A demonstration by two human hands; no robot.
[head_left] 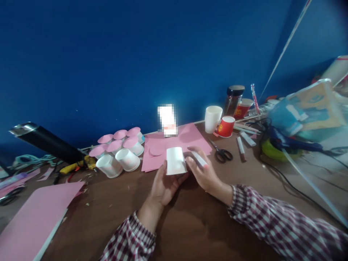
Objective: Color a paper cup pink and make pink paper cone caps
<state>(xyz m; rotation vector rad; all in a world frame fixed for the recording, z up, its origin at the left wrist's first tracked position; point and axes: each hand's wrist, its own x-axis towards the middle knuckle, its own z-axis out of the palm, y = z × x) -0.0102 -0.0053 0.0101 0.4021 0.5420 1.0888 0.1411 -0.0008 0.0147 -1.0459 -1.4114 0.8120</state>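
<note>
A white paper cup (pixel 175 161) stands in the fingers of my left hand (pixel 163 188), which grips it low down with its rim side toward me. My right hand (pixel 205 174) is just to the right of the cup, its fingers closed round a white marker-like stick (pixel 199 158) with a reddish end. Whether the right fingertips touch the cup I cannot tell. Behind the cup lie pink paper sheets (pixel 187 136) with a loose pink paper disc (pixel 157 148) on them.
To the left stand several white cups with pink tops (pixel 132 141) and two plain white cups (pixel 127 159). Scissors (pixel 223 155), a red cup (pixel 226 127), white sticks (pixel 241 145) and a glue gun (pixel 293 139) with a black cord lie right. Pink card (pixel 40 217) lies front left.
</note>
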